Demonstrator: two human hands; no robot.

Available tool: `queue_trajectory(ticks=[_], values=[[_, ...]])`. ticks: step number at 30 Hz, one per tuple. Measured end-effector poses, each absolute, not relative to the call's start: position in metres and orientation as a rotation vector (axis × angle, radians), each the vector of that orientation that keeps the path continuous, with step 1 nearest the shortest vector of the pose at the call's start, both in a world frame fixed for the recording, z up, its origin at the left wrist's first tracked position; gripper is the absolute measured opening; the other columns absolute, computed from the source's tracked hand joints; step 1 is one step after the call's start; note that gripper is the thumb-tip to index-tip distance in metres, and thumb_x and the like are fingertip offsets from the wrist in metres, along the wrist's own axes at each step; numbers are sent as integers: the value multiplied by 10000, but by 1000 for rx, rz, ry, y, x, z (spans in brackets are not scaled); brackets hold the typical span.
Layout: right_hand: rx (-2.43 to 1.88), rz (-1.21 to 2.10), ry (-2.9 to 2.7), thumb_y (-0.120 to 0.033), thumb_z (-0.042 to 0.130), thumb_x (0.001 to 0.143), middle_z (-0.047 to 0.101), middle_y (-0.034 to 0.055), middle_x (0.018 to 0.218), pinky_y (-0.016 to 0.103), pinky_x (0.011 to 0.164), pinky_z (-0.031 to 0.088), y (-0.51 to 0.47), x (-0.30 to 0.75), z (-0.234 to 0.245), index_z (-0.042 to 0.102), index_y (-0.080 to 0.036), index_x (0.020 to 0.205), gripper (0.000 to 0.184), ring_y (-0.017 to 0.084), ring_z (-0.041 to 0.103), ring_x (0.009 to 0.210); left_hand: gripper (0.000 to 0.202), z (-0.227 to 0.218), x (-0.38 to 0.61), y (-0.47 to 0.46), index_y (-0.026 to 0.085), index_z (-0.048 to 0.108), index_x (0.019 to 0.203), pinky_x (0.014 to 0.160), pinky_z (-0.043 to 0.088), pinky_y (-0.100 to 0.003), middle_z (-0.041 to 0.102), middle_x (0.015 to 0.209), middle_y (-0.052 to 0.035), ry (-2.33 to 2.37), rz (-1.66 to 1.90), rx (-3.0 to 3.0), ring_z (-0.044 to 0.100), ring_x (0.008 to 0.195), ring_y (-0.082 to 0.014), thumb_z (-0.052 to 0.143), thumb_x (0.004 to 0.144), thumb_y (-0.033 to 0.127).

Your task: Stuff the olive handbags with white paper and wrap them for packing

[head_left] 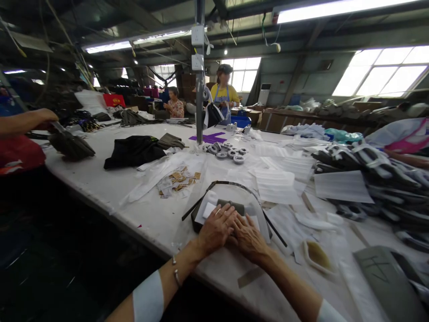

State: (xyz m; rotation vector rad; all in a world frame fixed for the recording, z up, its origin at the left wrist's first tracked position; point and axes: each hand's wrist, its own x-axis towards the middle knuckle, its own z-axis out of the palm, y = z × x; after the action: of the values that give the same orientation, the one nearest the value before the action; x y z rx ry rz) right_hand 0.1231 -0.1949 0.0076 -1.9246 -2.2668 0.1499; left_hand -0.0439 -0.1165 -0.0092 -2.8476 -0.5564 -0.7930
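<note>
A grey bag (267, 228) lies on the table just in front of me, its dark strap (189, 210) arched around its far side. My left hand (216, 227) rests on the bag with its fingers stretched out flat. Beside it, my right hand (250, 237) is also laid flat, and the fingertips of both hands meet near the bag's middle. A dark grey panel (237, 207) shows just beyond the fingers. White padding (209, 210) sticks out next to my left hand. The parts of the bag under my palms are hidden.
Small packets (179, 181), grey rings (231, 154) and white foam sheets (276, 184) lie on the table (134, 214). Grey bags (378, 179) are piled at right, near a shallow dish (318, 256). At left, a co-worker's hand (47, 116) holds a dark bag (72, 145).
</note>
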Motion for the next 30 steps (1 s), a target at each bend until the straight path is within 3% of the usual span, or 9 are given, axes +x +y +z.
queue_trajectory(ticks=[6,14,19,26,30], values=[[-1925,41,-2181,-426,582,933,380,129,1555,577,1206,206,-198,124,-1,373,-146,1506,671,325,333,1445,478,-41,-37,-92,123,431,1432,1109,417,-431,572,1410,-129,-684,-702,-2825,525,1320,-229,381,1012,346],[-1785,-132,-2041,-445,641,910,517,124,1464,546,1191,267,-207,129,-32,460,-179,1441,621,303,440,1380,457,-40,-55,-100,154,410,1452,1123,398,-436,547,1443,-85,-314,-734,-2774,485,1359,-204,373,1001,216],[-1739,-134,-2002,-484,606,920,570,134,1408,473,1200,282,-205,130,-30,556,-152,1300,507,250,461,1360,394,-46,-52,-91,202,548,1357,1059,460,-407,634,1343,-78,-306,-822,-2749,602,1234,-217,398,997,262],[-1730,22,-1961,-303,634,907,526,72,1458,459,1241,181,-258,123,2,506,-213,1366,485,240,374,1419,439,-25,-45,-97,258,572,1327,942,538,-418,665,1280,-68,-518,-629,-2911,640,1134,-258,556,890,217],[-1793,31,-1720,-236,595,914,632,62,1324,472,1196,295,-317,140,11,610,-238,1247,333,230,516,1301,510,-11,-37,-96,271,583,1290,997,511,-458,660,1254,-65,-535,-466,-2961,614,1164,-278,637,802,132]])
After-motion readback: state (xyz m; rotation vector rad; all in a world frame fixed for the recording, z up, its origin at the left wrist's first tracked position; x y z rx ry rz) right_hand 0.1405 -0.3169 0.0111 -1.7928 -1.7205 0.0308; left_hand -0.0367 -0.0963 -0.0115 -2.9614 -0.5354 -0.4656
